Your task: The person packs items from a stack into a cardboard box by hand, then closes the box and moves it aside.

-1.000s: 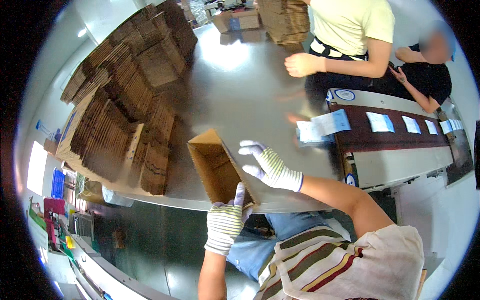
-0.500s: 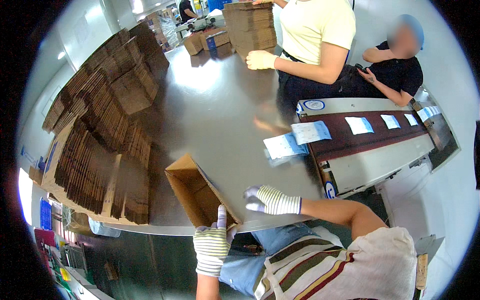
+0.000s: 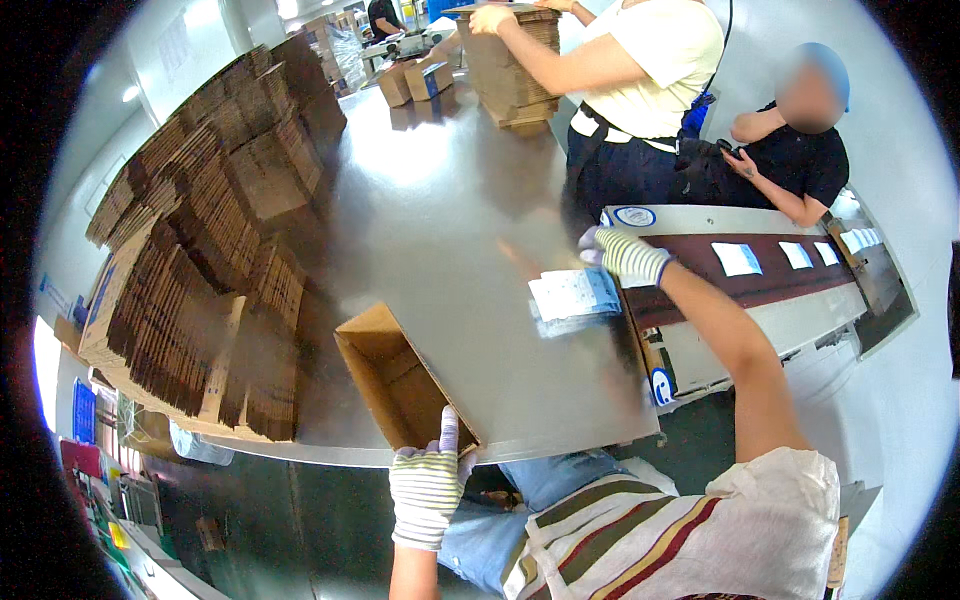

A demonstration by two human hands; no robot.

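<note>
An open cardboard box (image 3: 395, 375) lies at the near edge of the metal table, its hollow inside facing up. My left hand (image 3: 428, 492), in a striped glove, grips the box's near end, one finger reaching over the rim. My right hand (image 3: 625, 254), gloved alike, hovers over the near end of the conveyor with its fingers slightly apart; no packet shows in them. Just below it, white and blue packets (image 3: 575, 297) lie overlapped at the table's right edge. More flat packets (image 3: 737, 259) rest spaced out along the dark red conveyor belt (image 3: 690, 287).
Stacked flattened cartons (image 3: 190, 310) line the table's (image 3: 440, 240) left side. At the far end, two small boxes (image 3: 430, 80) stand near another carton stack (image 3: 515, 80), which a person in a yellow shirt handles. A person in black sits beyond the conveyor.
My right hand has moved up and right from the table beside the box to the conveyor end. My left hand stays on the box. The yellow-shirted person's hand has risen to the stack's top.
</note>
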